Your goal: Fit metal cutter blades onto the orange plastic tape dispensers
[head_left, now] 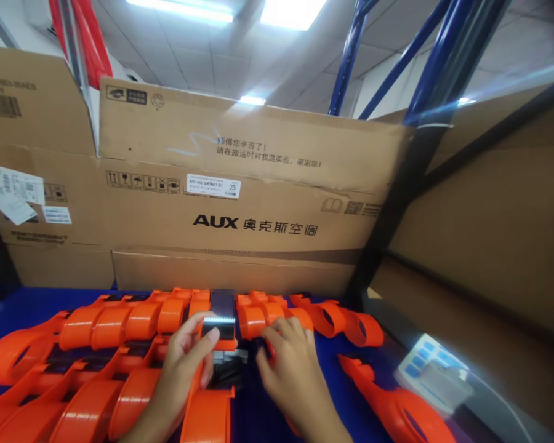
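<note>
My left hand (191,354) is closed around an orange plastic tape dispenser (207,415). Its dark end plate, with a pale toothed blade (219,320) along the top, faces me, and my thumb presses on that plate. To the right, my right hand (290,354) has its fingers curled down beside the row of dispensers. Something dark shows at its fingertips, but what it is stays hidden. Between the hands lie small black parts (228,371) and a grey metallic piece, partly covered.
Rows of orange tape dispensers (90,403) fill the left of the blue table (258,418); more (399,409) lie right. A white device with blue keys (434,369) sits on the right. Cardboard panels (258,271) and a dark rack post (388,209) stand behind.
</note>
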Demonstrator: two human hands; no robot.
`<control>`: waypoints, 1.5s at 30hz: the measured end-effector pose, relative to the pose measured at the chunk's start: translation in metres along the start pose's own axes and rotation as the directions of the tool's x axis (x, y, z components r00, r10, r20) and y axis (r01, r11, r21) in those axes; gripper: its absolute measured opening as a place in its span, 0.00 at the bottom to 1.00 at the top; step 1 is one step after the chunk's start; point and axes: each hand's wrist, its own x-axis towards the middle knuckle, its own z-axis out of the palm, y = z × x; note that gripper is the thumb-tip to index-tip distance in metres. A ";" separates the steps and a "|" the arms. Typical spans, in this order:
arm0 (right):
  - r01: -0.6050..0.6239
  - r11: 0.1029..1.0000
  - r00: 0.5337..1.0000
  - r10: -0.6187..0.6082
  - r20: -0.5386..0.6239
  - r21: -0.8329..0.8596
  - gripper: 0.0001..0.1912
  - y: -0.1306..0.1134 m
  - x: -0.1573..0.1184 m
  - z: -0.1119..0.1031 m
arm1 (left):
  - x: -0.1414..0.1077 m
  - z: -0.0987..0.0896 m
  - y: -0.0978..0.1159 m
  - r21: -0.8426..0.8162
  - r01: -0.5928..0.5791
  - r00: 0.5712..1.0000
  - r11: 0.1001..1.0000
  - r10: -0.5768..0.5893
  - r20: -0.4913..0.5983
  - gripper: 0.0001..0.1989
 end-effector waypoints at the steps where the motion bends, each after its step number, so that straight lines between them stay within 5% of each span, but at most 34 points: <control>1: 0.007 1.000 1.000 -0.006 0.022 -0.017 0.06 0.000 -0.002 0.000 | -0.001 0.000 -0.001 -0.002 -0.001 1.000 1.000 0.001 0.007 0.20; 10: 0.004 0.998 1.000 -0.003 0.016 -0.056 0.11 0.008 -0.008 0.018 | -0.002 0.002 -0.003 0.047 -0.009 1.000 0.999 0.009 0.010 0.22; 15: 0.021 0.999 1.000 -0.021 0.005 -0.032 0.09 0.005 -0.006 0.010 | 0.004 -0.004 -0.009 0.099 0.019 0.999 0.995 -0.024 0.045 0.25; 22: 0.157 0.893 0.985 -0.111 -0.132 0.423 0.15 -0.018 0.000 -0.011 | 0.006 -0.001 -0.013 0.109 0.013 1.000 0.994 -0.014 0.008 0.24; 29: 0.210 0.851 0.978 -0.178 -0.111 0.481 0.16 -0.022 0.000 -0.003 | 0.003 0.005 -0.009 0.074 0.008 1.000 0.997 -0.009 0.015 0.24; 35: 0.150 0.914 0.980 -0.088 -0.176 0.376 0.13 -0.004 0.004 -0.006 | 0.007 -0.002 -0.006 0.075 -0.028 0.995 0.997 0.035 -0.098 0.24; 45: 0.104 0.992 0.984 -0.113 0.137 0.070 0.09 0.000 0.000 0.000 | 0.002 0.001 -0.006 0.087 -0.020 0.998 0.996 0.025 -0.060 0.24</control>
